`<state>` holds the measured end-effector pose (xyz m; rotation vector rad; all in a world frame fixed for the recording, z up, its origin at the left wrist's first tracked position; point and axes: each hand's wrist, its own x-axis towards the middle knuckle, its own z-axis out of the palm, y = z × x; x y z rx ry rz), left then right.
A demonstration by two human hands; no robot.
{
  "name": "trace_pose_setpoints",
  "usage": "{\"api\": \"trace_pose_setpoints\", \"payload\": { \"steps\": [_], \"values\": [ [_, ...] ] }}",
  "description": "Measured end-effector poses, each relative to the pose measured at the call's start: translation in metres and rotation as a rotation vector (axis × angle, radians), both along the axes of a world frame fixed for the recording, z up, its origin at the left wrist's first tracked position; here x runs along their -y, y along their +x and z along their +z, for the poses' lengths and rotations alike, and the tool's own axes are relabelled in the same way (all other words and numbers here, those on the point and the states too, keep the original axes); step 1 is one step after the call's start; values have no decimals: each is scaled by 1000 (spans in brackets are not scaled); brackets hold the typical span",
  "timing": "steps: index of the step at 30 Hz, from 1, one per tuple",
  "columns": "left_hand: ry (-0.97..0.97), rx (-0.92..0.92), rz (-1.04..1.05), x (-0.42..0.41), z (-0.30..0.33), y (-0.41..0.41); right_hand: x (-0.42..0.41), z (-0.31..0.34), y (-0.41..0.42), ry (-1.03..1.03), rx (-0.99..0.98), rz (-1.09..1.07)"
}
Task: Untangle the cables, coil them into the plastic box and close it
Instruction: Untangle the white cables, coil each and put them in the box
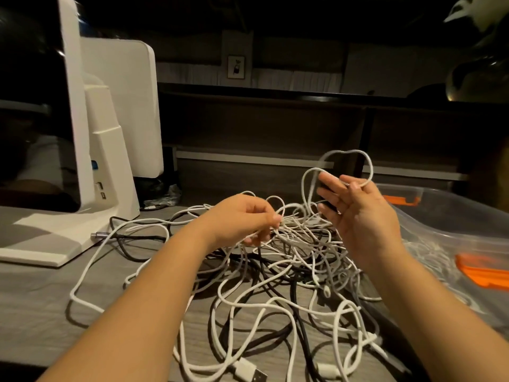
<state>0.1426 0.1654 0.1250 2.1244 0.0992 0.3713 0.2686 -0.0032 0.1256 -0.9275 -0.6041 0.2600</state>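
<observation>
Dim room, grey wood-grain desk point(41, 299). Tangled pile of white and black cables point(289, 271) mid-desk – clear plastic box with orange latches point(454, 224) just right of pile, white monitor stand point(104, 172) left. Left hand point(242, 219) pinches white strand at pile top. Right hand point(358, 213) raised above pile, fingers curled – white loop point(344, 166) caught in fingertips.

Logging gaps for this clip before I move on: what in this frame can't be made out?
Head view only:
- Clear plastic box with orange latches: cut off by the right edge; lid and contents unclear.
- Tangle of white and black cables: how many there are is lost in the overlaps.
- Left hand: curled fingers hide which strand it pinches.
- Right hand: holds a white loop; the dark object behind its fingers is hidden.
- Background shelves: too dark.
</observation>
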Motion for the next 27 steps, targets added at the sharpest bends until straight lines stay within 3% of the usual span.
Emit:
{"api": "trace_pose_setpoints", "payload": {
  "steps": [3, 5, 8, 11, 14, 16, 19, 21, 23, 27],
  "values": [
    [16, 96, 160, 4, -5, 9, -4, -1, -1, -93, 12, -8],
    [-127, 219, 204, 9, -7, 14, -8, -6, -7, -244, 51, 48],
    [-429, 242, 152, 18, -5, 14, -10, -15, -15, -478, 292, 76],
    [-476, 195, 107, 28, -3, 15, -9, -16, -20, -518, 482, 29],
    [-314, 136, 110, 30, -3, 14, -9, -16, -15, -459, 481, -119],
    [-59, 89, 137, 24, -3, 10, -7, -13, -9, -319, 294, -190],
    [360, 77, 395, 13, -2, 7, -2, -6, -3, -91, -6, -187],
    [413, 174, 623, 5, 0, 5, -3, -6, -1, -75, -55, -186],
    [260, 280, 695, -1, 2, 3, -5, -8, -1, -123, -34, -188],
    [-507, 404, 362, 2, 8, 5, -6, -12, 0, -288, -31, -204]
  ]
}}
